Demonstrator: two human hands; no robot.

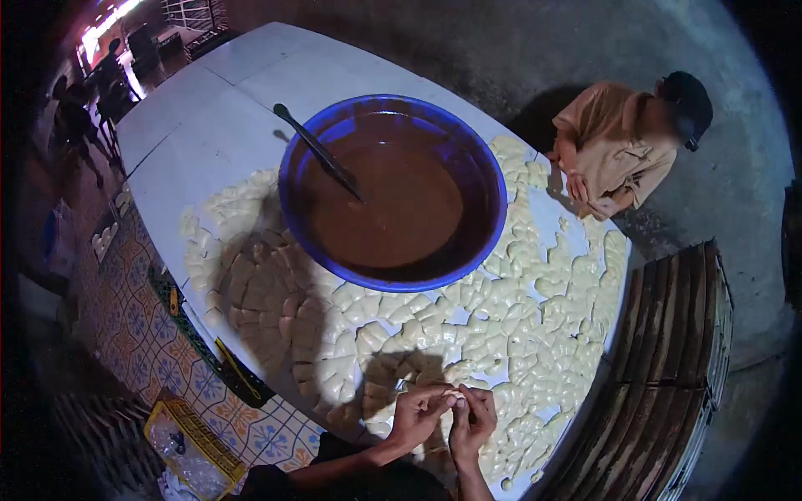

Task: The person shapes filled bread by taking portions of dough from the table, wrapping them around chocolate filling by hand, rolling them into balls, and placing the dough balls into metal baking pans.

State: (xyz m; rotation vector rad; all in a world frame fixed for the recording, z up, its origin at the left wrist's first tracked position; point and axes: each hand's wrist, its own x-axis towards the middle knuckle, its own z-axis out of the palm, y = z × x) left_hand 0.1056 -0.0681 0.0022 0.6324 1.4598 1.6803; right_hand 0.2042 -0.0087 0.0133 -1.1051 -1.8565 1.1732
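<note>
Your left hand (420,417) and right hand (473,422) meet at six o'clock, each grip pinched on one small pale dough piece (454,393); similar pieces (510,288) spread over the desk (217,96), and a blue basin (372,282) of brown liquid (393,200) sits toward twelve.

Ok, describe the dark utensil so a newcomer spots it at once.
Find the white table, then the big blue basin of brown liquid on it. The utensil leans across the basin's left rim, lower end in the liquid; it's the basin's only tool.
</note>
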